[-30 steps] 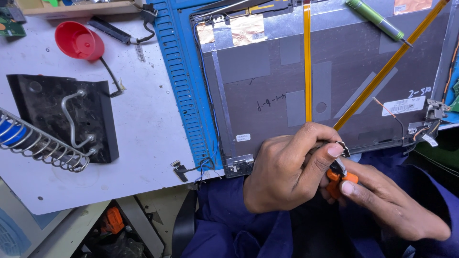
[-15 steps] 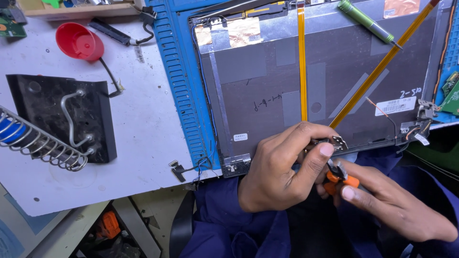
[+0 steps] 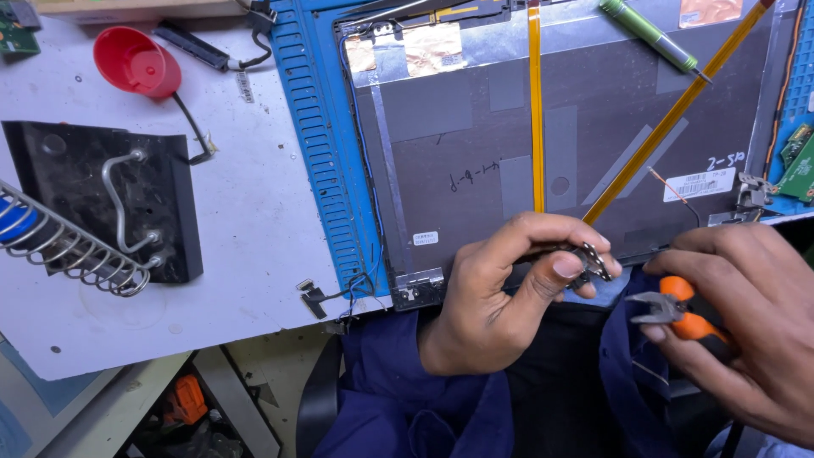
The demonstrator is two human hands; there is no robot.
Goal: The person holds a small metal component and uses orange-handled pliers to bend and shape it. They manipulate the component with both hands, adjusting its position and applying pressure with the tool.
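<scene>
Orange-handled small pliers (image 3: 678, 315) sit in your right hand (image 3: 746, 331), fingers wrapped around the grips, the dark metal nose pointing left with its tips barely parted. Your left hand (image 3: 500, 297) pinches a small silvery metal hinge piece (image 3: 591, 259) between thumb and forefinger, just off the near edge of the grey laptop display back cover (image 3: 475, 153), above your lap in blue cloth. The nose and the hinge piece are near each other but apart.

Watch the pinch: the part is small and held only by fingertips, so a twist from the pliers could flick it out and down into your lap or the gap below the white worktop (image 3: 246, 212). A slip of the nose would likely land on your left thumb.

Mind the two long amber flat ribbon cables (image 3: 535, 127) lying on the cover; the diagonal one ends close to your left knuckles, and a jerk of that hand might crease or tear it. The thin reddish wire (image 3: 674, 191) by the white label is just as exposed.

At the cover's far edge, a green-barrelled screwdriver (image 3: 649, 34) lies loose and could roll if the cover gets nudged.
</scene>
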